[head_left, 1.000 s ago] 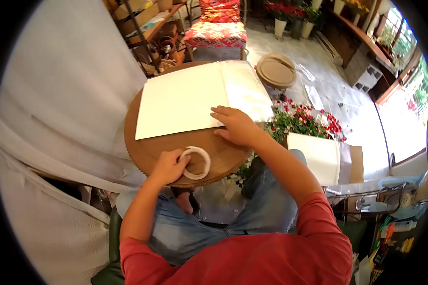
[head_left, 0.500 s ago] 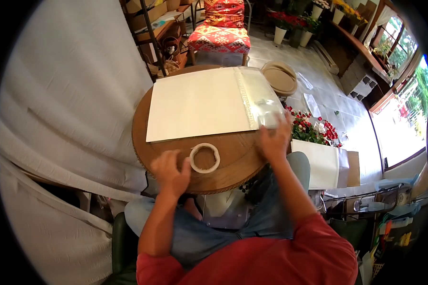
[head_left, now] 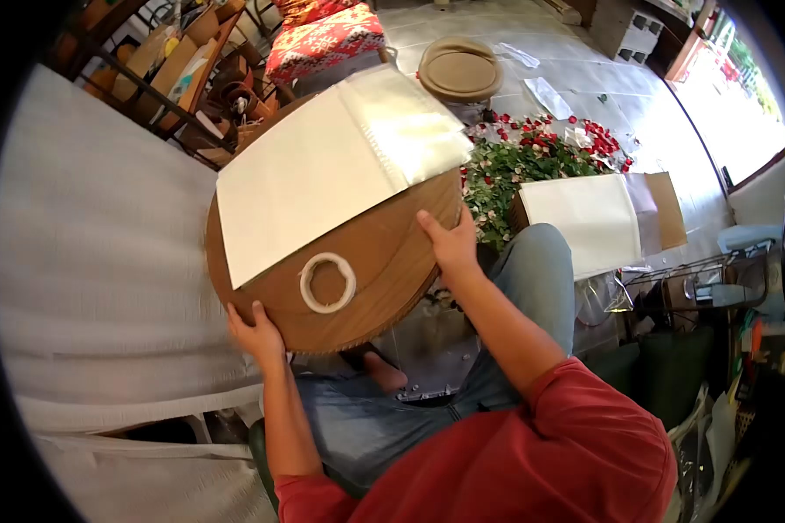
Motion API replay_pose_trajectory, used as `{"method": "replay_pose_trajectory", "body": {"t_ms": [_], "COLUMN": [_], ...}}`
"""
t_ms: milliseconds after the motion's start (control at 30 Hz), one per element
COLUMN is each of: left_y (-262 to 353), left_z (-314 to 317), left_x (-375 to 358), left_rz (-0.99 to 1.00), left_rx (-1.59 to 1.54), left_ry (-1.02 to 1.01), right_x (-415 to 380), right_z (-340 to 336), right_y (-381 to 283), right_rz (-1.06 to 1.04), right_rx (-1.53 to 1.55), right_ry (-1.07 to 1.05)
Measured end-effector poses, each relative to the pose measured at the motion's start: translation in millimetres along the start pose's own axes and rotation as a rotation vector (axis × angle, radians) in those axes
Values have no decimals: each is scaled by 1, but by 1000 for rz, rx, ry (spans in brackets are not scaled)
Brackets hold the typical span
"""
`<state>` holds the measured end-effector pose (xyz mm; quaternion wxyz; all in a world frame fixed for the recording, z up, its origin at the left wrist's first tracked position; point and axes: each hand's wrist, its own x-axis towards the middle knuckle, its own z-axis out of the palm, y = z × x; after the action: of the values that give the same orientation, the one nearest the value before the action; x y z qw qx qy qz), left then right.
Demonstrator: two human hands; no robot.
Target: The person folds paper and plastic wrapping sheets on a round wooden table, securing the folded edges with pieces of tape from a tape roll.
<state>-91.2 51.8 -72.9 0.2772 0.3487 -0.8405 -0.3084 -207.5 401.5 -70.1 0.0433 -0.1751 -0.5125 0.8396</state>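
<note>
A round brown table [head_left: 392, 244] stands over my lap. My left hand [head_left: 255, 329] grips its near left rim. My right hand [head_left: 449, 242] grips the right rim, thumb on top. A white tape roll [head_left: 328, 282] lies flat on the table between my hands, untouched. Behind it a large white sheet [head_left: 301, 183] covers the far half, with clear plastic wrap [head_left: 410, 118] on its right part overhanging the edge.
White cloth [head_left: 105, 244] hangs at the left. Red flowers with green leaves [head_left: 541, 148] lie on the floor to the right, beside a box with white paper [head_left: 584, 218]. A round brown tray [head_left: 460, 71], a patterned chair [head_left: 323, 37] and shelves [head_left: 183, 70] stand beyond.
My left hand left the tape roll and took the table's left rim. My right hand left the sheet and plastic and took the right rim. The view has swung so the table looks turned.
</note>
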Motion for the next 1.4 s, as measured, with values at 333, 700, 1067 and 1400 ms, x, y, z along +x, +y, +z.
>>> {"method": "replay_pose_trajectory", "body": {"t_ms": [333,700,1067,1400], "left_y": [84,40,-211,-136], "left_z": [75,78,397,567], "left_x": [-25,7,87,112], "left_rz": [44,236,144,129], "left_rx": [-155,-349,-195,-360], "left_ry": [-159,-618,-819,-541], "right_x": [106,192,171,161], "right_z": [-63,-126,-122,-138], "right_y": [-31,-76,-102,-122], "right_rz": [-51,93,65,106], "right_rx": [-36,-276,-656,-707], "right_ry": [40,-124,110,251]}}
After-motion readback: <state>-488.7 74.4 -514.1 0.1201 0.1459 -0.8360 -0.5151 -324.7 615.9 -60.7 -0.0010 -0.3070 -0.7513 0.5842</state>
